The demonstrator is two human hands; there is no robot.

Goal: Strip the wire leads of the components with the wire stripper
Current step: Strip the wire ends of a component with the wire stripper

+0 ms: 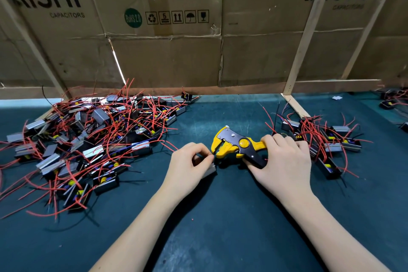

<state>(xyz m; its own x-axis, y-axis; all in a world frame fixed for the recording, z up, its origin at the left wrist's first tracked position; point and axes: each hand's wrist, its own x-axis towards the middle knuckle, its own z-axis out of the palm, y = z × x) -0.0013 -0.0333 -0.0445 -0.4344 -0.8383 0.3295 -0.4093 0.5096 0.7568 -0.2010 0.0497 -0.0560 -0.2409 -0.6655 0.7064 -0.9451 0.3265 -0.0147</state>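
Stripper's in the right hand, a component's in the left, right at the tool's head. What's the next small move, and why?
Probably feed the lead into the tool's mouth, then squeeze. The left hand pinches a component just short of the head of the yellow wire stripper, which the right hand grips by its handles. Whether a wire already sits in the mouth cannot be seen, so check before squeezing.

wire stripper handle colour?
Yellow, with a black metal body; the wire stripper shows clearly in the head view.
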